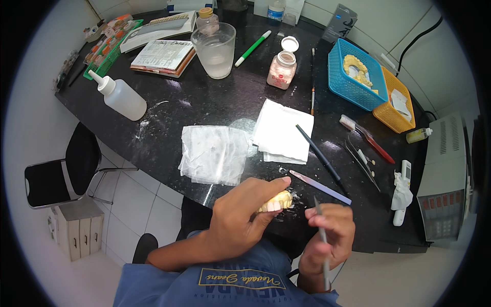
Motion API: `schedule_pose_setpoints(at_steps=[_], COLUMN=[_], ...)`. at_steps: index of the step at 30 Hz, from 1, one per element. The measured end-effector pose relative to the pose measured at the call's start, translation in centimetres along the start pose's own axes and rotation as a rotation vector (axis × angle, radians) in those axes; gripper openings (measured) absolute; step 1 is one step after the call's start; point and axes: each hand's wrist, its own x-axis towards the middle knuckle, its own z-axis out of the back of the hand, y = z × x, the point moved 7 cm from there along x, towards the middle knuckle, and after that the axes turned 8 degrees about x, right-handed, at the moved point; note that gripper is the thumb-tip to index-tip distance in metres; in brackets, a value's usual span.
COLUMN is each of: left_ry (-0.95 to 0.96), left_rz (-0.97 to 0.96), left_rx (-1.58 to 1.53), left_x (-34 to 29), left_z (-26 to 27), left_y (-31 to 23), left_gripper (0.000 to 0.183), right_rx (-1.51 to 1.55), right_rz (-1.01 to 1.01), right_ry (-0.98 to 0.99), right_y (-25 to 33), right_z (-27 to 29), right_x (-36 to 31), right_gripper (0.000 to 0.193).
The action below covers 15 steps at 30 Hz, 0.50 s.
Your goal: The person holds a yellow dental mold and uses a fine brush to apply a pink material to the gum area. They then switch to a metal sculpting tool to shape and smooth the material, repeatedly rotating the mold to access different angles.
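Note:
Near the table's front edge, my left hand [232, 217] is closed around a yellow dental cast [284, 199] with white front teeth. Its thumb and fingers grip the cast from both sides and hide part of it. Just to the right, my right hand [335, 230] is closed around a slim grey metal hand tool [324, 240]. The tool stands roughly upright, its narrow tip above the fingers and apart from the cast. Just beyond both hands a lilac nail file [322, 188] lies on the black tabletop, beside some white crumbs.
White paper napkins [281, 130] and a thin white cloth [212, 153] lie ahead. Farther back stand a plastic cup [217, 59], an uncapped powder jar [282, 71] and a squeeze bottle [125, 100]. A blue basket [342, 82], tweezers [362, 163] and a toothbrush [371, 138] are at right.

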Motion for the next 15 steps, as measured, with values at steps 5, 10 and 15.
schedule_pose_setpoints(at_steps=[5, 10, 15], left_ry=[-0.093, -0.038, -0.016], left_rz=[-0.037, 0.098, 0.134], left_rx=[0.045, -0.077, -0.120], left_x=[0.1, 0.0, 0.0], left_z=[-0.1, -0.5, -0.2], left_y=[-0.3, 0.2, 0.6], left_gripper=[0.036, 0.036, 0.035], right_rx=[0.064, -0.081, -0.054], right_rz=[0.185, 0.211, 0.195], right_ry=[0.196, 0.465, 0.488], right_y=[1.8, 2.4, 1.9], right_z=[-1.2, -3.2, -2.7], right_x=[-1.1, -1.6, -1.9], right_gripper=[0.022, 0.029, 0.029])
